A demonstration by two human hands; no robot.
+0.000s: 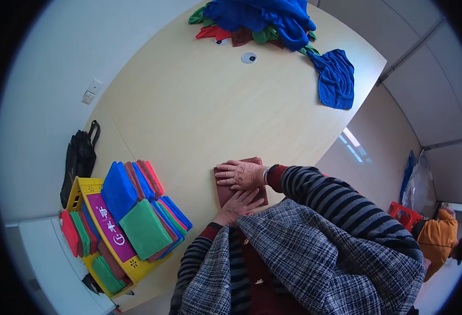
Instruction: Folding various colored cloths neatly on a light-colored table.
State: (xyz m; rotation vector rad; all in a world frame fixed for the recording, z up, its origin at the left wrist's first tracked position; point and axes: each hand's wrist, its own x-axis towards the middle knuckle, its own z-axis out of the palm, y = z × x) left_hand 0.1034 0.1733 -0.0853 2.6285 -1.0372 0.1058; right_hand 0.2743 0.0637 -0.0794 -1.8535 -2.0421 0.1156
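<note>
A folded brown-red cloth [224, 193] lies flat on the table near its front edge, close to my body. My right hand [243, 175] rests palm down across its far part, fingers stretched toward the left. Lower down, my left hand [236, 208] lies flat over the cloth's near edge, its fingers pointing up and to the right. Both hands press on the cloth from above, and neither grips it. Part of the cloth is hidden under them.
Left of me stands a yellow crate [145, 269]; folded blue, green, red and brown cloths [146, 230] are stacked beside it, others inside. A black umbrella [78, 160] lies behind. A pile of loose cloths [262, 21] and a blue cloth [336, 79] occupy the far end. Another person [436, 239] is at right.
</note>
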